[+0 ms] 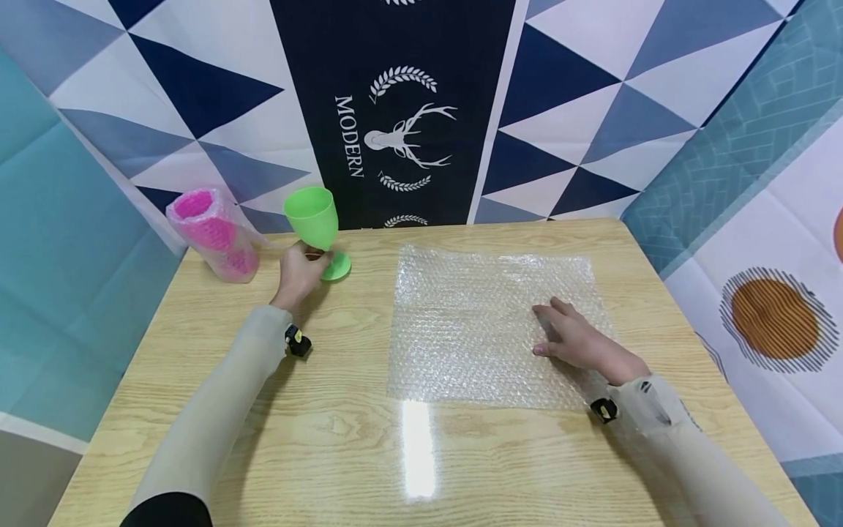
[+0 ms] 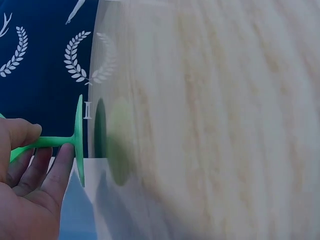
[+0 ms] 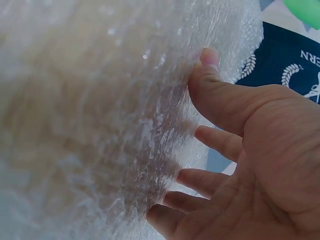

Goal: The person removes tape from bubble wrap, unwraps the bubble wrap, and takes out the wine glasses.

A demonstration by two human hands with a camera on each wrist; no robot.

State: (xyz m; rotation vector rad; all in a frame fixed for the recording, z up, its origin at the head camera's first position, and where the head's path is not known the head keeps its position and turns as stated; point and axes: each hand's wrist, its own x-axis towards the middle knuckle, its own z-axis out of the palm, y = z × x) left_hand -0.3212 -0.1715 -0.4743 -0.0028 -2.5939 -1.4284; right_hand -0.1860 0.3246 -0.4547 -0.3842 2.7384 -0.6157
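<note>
Near the back left of the pale wood-grain table (image 1: 329, 439), a bright green plastic goblet (image 1: 313, 218) is held by its stem (image 2: 59, 141) in the left hand (image 1: 303, 272) — pretty much upright, bowl up top, thumb and fingers closed around the stem. In the left wrist view a gap can be seen between the round base (image 2: 79, 155) and its green reflection, so it looks to be held just clear of the tabletop.

Just left of it, a hot-pink hollow piece wrapped in clear bubble wrap (image 1: 214, 234) is stood at the table's back corner, near the patterned wall cloth (image 1: 244, 88).

Over to the right, a flat, roughly square sheet of clear bubble wrap (image 1: 461, 322) is laid out, well apart from the pink bundle. The right hand (image 1: 576, 342) is placed at its right side with fingers spread wide and nothing gripped; whether the sheet is being pressed can't be told. Small black devices (image 1: 298, 342) are worn at both wrists, over off-white sleeves (image 1: 217, 395).
</note>
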